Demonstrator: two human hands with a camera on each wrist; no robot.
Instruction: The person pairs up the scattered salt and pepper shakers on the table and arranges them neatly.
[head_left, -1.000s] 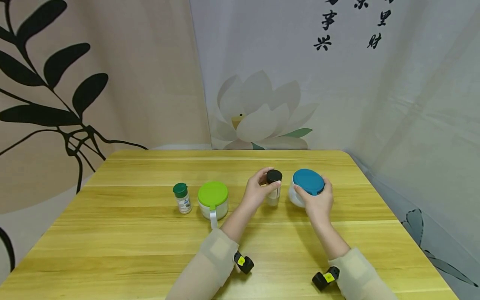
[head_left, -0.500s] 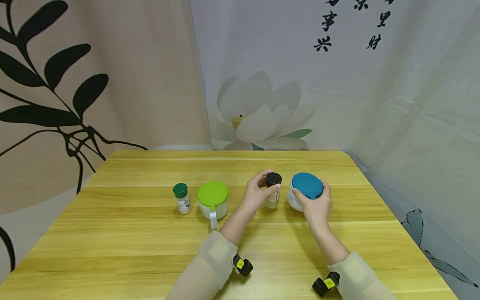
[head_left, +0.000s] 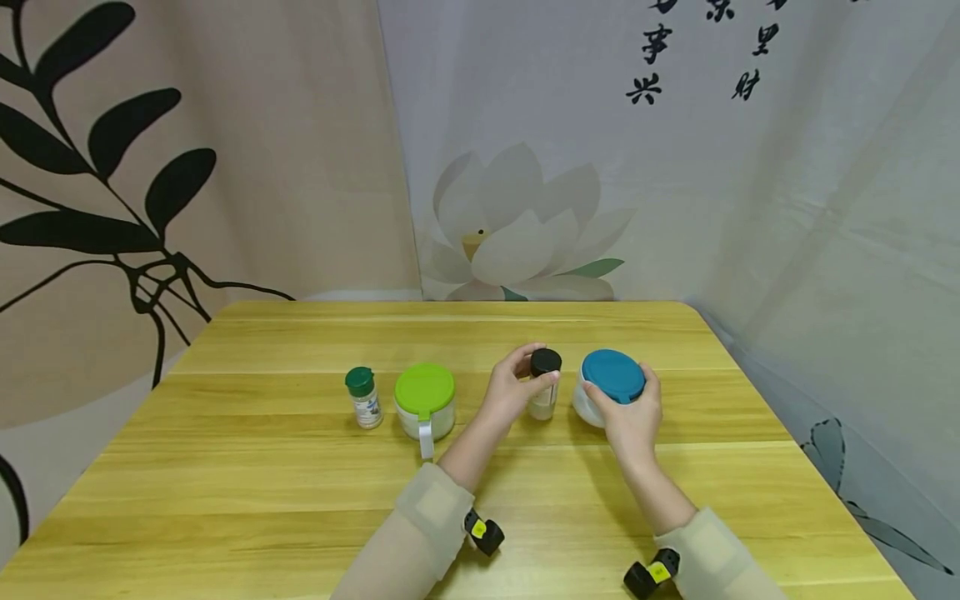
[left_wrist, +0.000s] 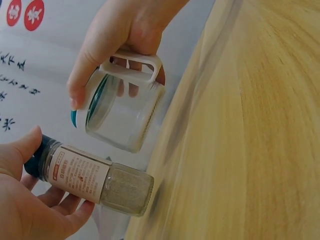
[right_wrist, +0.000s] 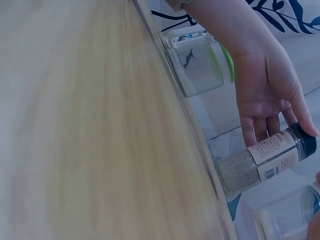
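Note:
My left hand grips a spice bottle near its top, thumb on one side of the black cap and fingers on the other. A pale printed label wraps the bottle, and grey-beige powder shows in its lower part. Just right of it, my right hand holds a clear storage jar with a blue lid; its thumb presses by the lid and the fingers wrap around the white handle. Both containers stand upright, their bases close over or on the wooden table, a narrow gap between them.
Left of my left hand stands a similar jar with a bright green lid, its pale handle toward me. Farther left is a small seasoning bottle with a dark green cap. A printed curtain hangs behind the table.
Both hands, with the spice bottle and the blue-lidded jar, have come slightly down and toward me in the head view. The grips look the same, and the two containers on the left stay put.

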